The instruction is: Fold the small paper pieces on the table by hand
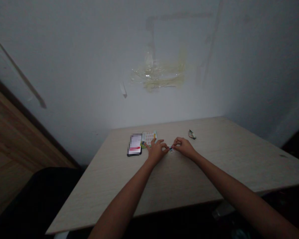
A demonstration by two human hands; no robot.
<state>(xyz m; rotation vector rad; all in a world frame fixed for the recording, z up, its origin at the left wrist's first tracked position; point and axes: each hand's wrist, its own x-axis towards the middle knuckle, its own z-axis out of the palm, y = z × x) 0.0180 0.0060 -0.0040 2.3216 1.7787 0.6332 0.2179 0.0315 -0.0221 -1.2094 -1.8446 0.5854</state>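
A small blue-and-white piece (170, 149), too small to name, lies between my hands low over the tabletop. From its left side, my left hand (156, 152) pinches it with thumb and index finger, the other fingers spread toward a printed card or booklet (149, 135). My right hand (185, 148) closes thumb and fingertips at its right edge, the other fingers curled. The fingertips partly cover the piece.
A phone (135, 144) with a lit screen lies left of the booklet. A crumpled small wrapper (192, 134) rests behind my right hand. The pale wooden table (109, 186) meets a wall (94, 66) bearing peeling tape (161, 81). A dark chair-like shape (37, 199) stands at left.
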